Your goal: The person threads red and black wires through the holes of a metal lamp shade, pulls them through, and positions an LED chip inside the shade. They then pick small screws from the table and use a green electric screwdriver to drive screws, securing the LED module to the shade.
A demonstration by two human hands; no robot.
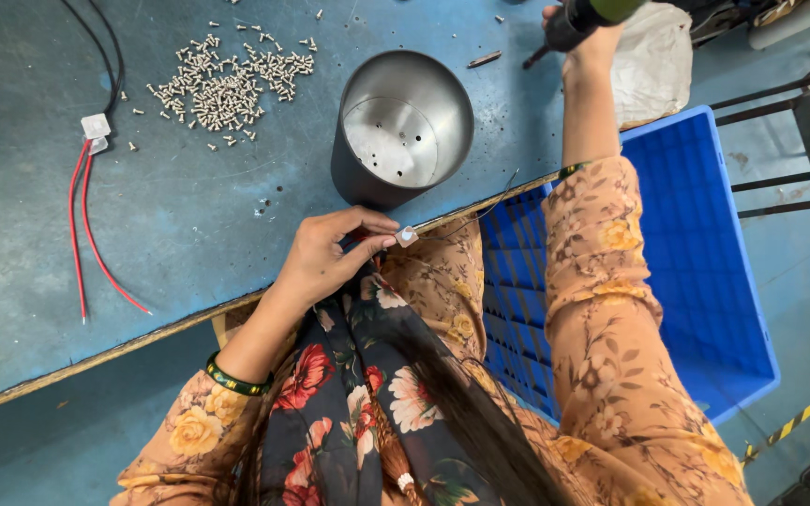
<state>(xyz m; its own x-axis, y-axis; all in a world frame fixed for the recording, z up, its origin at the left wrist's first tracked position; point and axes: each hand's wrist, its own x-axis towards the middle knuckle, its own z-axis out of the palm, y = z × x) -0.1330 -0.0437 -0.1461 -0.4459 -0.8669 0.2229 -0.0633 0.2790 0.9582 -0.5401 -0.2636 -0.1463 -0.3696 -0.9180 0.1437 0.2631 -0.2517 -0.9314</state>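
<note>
Delicately pinched in left hand (325, 262) fingertips: 1 small white connector piece (407, 236) trailing thin wire (485, 211), just below dark metal cylinder (403, 129). Probably light, flimsy; best gripped by edges. Right hand (585, 42) closed around power screwdriver (585, 14), stretched far ahead.

1. Sleeves (611, 309): peach-orange fabric with yellow flowers.
2. Scarf (349, 403): dark, printed with red and cream blooms (tasselled end).
3. Bangle (234, 377): green and gold, on the left wrist.
</note>
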